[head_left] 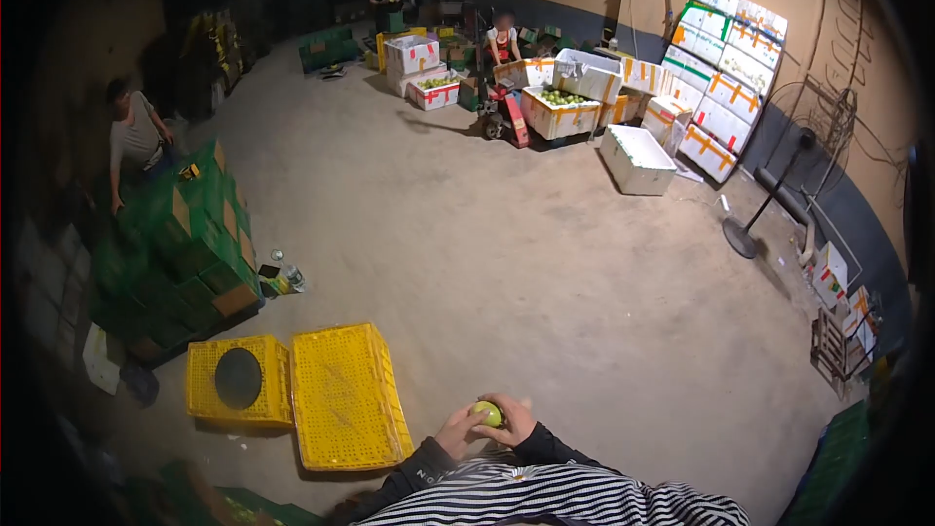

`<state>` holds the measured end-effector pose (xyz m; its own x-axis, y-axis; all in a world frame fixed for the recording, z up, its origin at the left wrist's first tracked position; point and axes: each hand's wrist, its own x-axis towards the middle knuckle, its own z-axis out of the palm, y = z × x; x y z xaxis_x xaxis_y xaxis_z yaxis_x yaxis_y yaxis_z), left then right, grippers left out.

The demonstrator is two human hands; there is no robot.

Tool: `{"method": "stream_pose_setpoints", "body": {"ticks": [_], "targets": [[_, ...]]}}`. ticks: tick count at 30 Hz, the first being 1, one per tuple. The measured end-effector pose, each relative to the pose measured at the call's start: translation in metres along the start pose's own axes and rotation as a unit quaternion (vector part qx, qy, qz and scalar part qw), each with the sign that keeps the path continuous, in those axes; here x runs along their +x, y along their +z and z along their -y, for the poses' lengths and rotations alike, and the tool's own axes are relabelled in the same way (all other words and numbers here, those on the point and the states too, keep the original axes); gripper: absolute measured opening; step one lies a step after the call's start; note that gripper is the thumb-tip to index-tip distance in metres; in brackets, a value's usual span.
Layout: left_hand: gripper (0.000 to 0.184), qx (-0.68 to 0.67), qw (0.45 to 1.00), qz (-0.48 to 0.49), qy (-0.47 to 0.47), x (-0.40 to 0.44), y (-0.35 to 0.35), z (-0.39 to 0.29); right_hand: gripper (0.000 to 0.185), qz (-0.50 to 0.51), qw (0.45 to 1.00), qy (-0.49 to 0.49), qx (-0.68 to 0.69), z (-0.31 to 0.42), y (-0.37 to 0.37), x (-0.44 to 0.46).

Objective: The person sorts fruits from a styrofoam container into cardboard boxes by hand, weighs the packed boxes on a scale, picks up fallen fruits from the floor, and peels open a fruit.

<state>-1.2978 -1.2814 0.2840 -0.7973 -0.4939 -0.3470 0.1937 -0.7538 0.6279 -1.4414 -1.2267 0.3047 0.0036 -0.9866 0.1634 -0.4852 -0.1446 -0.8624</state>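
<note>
A round green fruit (pixel 487 414) is held between my two hands in front of my striped clothing, low in the head view. My left hand (pixel 458 432) closes on its left side, fingers against the skin. From the right and over the top, my right hand (pixel 516 417) curls around the same fruit. Its exact kind is too small to make out. Just left of my hands lies a yellow plastic crate (pixel 346 394), its perforated face upward.
Beside that crate stands another yellow crate (pixel 209 356) with a dark round disc on it. Green boxes (pixel 195 234) are stacked at left, near a person. White foam boxes (pixel 638 161), some with green fruit, stand at the back. A pedestal fan (pixel 740 237) is at right.
</note>
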Motion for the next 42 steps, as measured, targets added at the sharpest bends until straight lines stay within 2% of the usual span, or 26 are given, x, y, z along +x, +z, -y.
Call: {"method": "stream_pose_setpoints", "body": {"ticks": [4,10,11,15,17,20,22,28,31,34,37,42], "targets": [[0.031,0.039,0.994,-0.091,0.047,0.052,-0.006,-0.018,0.053,0.058,0.997,0.006,0.046,-0.034,-0.022,0.053],[0.025,0.001,0.989,-0.14,0.045,0.158,-0.006,-0.075,0.049,0.107,0.987,-0.067,0.104,-0.088,-0.082,0.16],[0.026,-0.022,0.989,-0.138,0.047,0.177,-0.002,-0.086,0.052,0.119,0.986,-0.055,0.105,-0.095,-0.097,0.176],[0.032,-0.1,0.993,-0.027,0.054,0.258,0.028,-0.128,0.052,0.054,0.994,-0.09,0.043,-0.124,-0.165,0.232],[0.033,-0.078,0.994,-0.037,0.069,0.295,0.044,-0.134,0.051,0.001,0.992,-0.119,0.031,-0.151,-0.189,0.253],[0.033,0.003,0.995,-0.074,0.065,0.34,0.064,-0.145,0.051,-0.013,0.991,-0.132,-0.034,-0.171,-0.226,0.27],[0.031,0.07,0.993,-0.08,0.056,0.363,0.073,-0.154,0.054,-0.038,0.993,-0.109,-0.03,-0.176,-0.246,0.275],[0.036,0.225,0.974,0.019,-0.032,0.453,0.072,-0.177,0.06,-0.126,0.992,0.015,0.02,-0.212,-0.282,0.283],[0.037,0.226,0.968,0.093,-0.063,0.498,0.077,-0.193,0.061,-0.181,0.982,0.046,0.019,-0.229,-0.297,0.299],[0.037,0.185,0.971,0.106,-0.113,0.537,0.088,-0.226,0.06,-0.222,0.973,0.066,-0.011,-0.256,-0.307,0.331],[0.041,0.331,0.933,0.135,0.028,0.583,0.073,-0.242,0.057,-0.249,0.963,0.095,-0.033,-0.278,-0.315,0.378],[0.042,0.436,0.888,0.104,0.106,0.667,0.054,-0.329,0.055,-0.243,0.962,0.114,-0.047,-0.286,-0.35,0.491]]}}
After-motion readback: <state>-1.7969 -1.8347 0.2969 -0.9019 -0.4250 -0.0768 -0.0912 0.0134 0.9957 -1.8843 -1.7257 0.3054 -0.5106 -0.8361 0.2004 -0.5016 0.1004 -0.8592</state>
